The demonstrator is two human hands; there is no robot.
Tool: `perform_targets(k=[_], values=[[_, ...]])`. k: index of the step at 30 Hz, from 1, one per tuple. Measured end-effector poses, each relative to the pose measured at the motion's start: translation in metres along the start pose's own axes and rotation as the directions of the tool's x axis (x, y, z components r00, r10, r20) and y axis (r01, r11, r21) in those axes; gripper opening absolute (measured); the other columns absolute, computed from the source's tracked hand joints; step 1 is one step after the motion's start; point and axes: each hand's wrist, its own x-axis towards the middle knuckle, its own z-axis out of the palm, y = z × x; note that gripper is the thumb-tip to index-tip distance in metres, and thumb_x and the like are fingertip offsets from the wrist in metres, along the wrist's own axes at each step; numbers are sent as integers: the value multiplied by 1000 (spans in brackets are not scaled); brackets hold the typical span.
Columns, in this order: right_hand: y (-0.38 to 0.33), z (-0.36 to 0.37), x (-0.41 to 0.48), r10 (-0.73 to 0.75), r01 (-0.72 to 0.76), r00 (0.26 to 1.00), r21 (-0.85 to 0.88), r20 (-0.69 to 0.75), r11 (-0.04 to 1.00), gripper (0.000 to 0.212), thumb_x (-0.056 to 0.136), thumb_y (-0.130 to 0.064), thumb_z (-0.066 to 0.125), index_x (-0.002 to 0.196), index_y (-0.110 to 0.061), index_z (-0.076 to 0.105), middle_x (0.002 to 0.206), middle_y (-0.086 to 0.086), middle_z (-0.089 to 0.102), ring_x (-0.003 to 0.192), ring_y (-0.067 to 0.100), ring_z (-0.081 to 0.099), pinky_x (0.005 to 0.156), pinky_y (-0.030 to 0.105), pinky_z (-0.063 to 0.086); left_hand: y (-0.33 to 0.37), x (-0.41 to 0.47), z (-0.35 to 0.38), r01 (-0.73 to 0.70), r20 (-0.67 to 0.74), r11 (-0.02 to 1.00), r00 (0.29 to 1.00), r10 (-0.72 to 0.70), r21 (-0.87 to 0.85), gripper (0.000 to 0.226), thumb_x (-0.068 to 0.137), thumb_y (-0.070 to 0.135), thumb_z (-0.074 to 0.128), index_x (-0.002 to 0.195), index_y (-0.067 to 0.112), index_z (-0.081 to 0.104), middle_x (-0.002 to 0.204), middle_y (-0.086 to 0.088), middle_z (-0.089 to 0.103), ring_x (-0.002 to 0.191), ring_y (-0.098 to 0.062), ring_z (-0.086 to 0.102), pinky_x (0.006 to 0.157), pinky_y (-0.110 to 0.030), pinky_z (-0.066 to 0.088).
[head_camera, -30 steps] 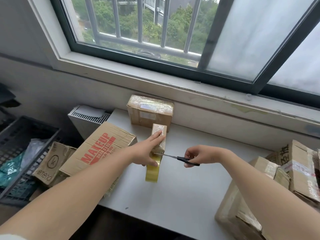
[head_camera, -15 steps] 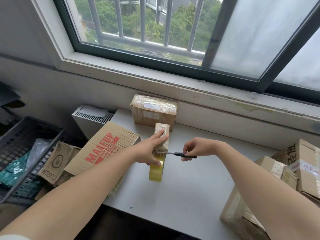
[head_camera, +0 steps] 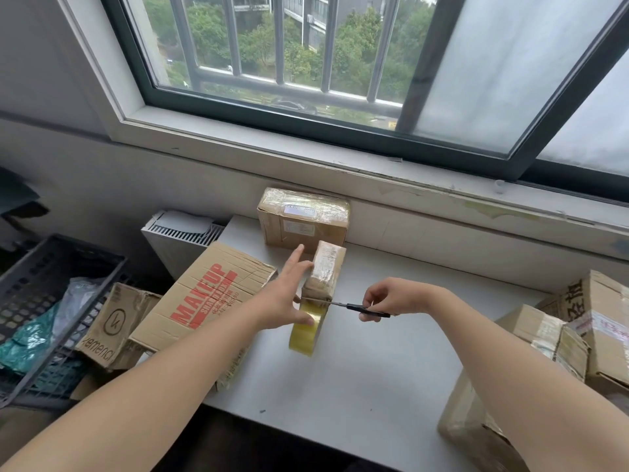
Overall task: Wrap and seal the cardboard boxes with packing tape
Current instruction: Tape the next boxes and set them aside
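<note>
A small tape-wrapped cardboard box (head_camera: 326, 269) stands on the white table (head_camera: 367, 362). Directly in front of it a yellowish packing tape roll (head_camera: 305, 332) stands on edge. My right hand (head_camera: 394, 296) grips black-handled scissors (head_camera: 354, 306), whose blades reach left into the gap between box and roll. My left hand (head_camera: 284, 296) lies against the left side of box and roll with its fingers straight, the thumb resting along the roll. A larger taped box (head_camera: 303, 216) sits behind, against the wall.
A MAKEUP carton (head_camera: 200, 298) leans over the table's left edge, beside a smaller box (head_camera: 114, 323) and a black crate (head_camera: 37, 301). Several cardboard boxes (head_camera: 578, 328) crowd the right side. A white heater (head_camera: 180, 236) stands at the back left.
My left hand's fingers have come off the top of the small box and now stretch straight along its left side. The scissors stay at the tape between box and roll.
</note>
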Motion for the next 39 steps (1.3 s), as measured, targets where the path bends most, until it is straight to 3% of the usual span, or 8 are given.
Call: perform_targets(k=[4, 7, 9, 12, 17, 23, 34, 39], values=[[4, 3, -2, 9, -8, 1000, 53, -22, 999, 38, 77, -56, 80, 96, -24, 74, 88, -4, 76, 79, 10, 55, 71, 27, 41, -5, -1, 3, 165, -107, 986, 980, -168, -36, 107, 70, 46, 92, 153, 31, 26, 157, 9, 12, 109, -21, 61, 93, -36, 56], [8, 7, -1, 20, -13, 999, 143, -45, 990, 39, 74, -59, 81, 92, -26, 75, 84, -4, 74, 78, 14, 51, 67, 25, 38, -13, -2, 10, 254, -73, 952, 960, -270, -170, 92, 81, 55, 81, 151, 29, 27, 124, 0, 59, 104, -15, 66, 93, -37, 53], [9, 10, -1, 19, -9, 998, 173, -56, 985, 41, 72, -60, 81, 92, -25, 75, 85, -3, 74, 78, 14, 50, 66, 25, 38, -13, -4, 15, 255, -18, 934, 963, -267, -252, 84, 91, 49, 72, 156, 34, 21, 99, 6, 70, 92, -9, 65, 84, -32, 51], [8, 13, -3, 24, -14, 998, 195, -51, 981, 40, 75, -58, 82, 94, -23, 75, 83, -3, 73, 77, 15, 47, 64, 24, 37, -5, -4, 21, 219, 11, 916, 974, -228, -336, 76, 97, 31, 63, 158, 47, 19, 71, 8, 50, 64, -10, 49, 61, -25, 41], [2, 15, -5, 24, -7, 996, 197, -85, 980, 48, 73, -63, 82, 94, -21, 73, 79, -3, 74, 74, 16, 47, 64, 26, 36, 2, 3, 22, 188, -20, 921, 978, -207, -342, 69, 98, 24, 54, 153, 57, 27, 79, 1, 42, 66, -15, 42, 52, -23, 40], [-3, 15, -8, 9, 5, 991, 103, -132, 995, 37, 81, -57, 79, 87, -22, 71, 79, -3, 77, 74, 2, 63, 83, 29, 46, 5, 5, 14, 196, -7, 929, 978, -209, -313, 66, 98, 24, 53, 153, 51, 30, 80, 3, 47, 72, -13, 49, 60, -21, 42], [-1, 30, -4, 69, -72, 993, -28, -94, 997, 32, 84, -51, 79, 81, -21, 68, 76, -6, 77, 66, -3, 62, 74, 24, 43, -2, 4, 19, 201, 35, 953, 980, -198, -226, 60, 91, 24, 57, 146, 42, 41, 75, -1, 45, 67, -16, 45, 61, -27, 40], [6, 34, -2, 64, -53, 989, 85, -132, 995, 31, 82, -52, 81, 79, -23, 70, 80, -2, 78, 71, 5, 61, 76, 27, 45, -12, -1, 21, 236, 45, 949, 972, -232, -209, 53, 92, 24, 60, 142, 35, 47, 84, 1, 51, 73, -14, 51, 63, -25, 43]])
